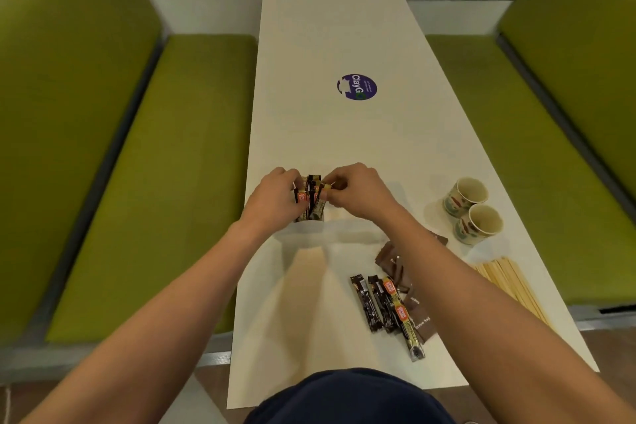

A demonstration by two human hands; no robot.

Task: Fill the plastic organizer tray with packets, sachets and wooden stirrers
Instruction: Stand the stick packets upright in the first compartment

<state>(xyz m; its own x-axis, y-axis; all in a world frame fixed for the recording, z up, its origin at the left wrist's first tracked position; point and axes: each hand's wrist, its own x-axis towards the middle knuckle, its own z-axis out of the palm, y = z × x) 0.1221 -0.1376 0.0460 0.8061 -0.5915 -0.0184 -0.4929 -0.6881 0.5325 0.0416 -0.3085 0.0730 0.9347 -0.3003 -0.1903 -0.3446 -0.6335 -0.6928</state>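
a person's left hand (275, 196) grips upright sachets (311, 198) standing at the far left of the clear tray (340, 229), mid-table (327, 45) by its left edge; the right hand (358, 191) pinches one sachet's top; loose sachets (378, 306), packets (392, 260) and stirrers (509, 282) lie toward the near right corner; cups (471, 208) stand by the right edge.

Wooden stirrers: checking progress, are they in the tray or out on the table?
Out. The wooden stirrers lie bundled on the table, right of the organizer tray, where the left hand and right hand grip sachets.
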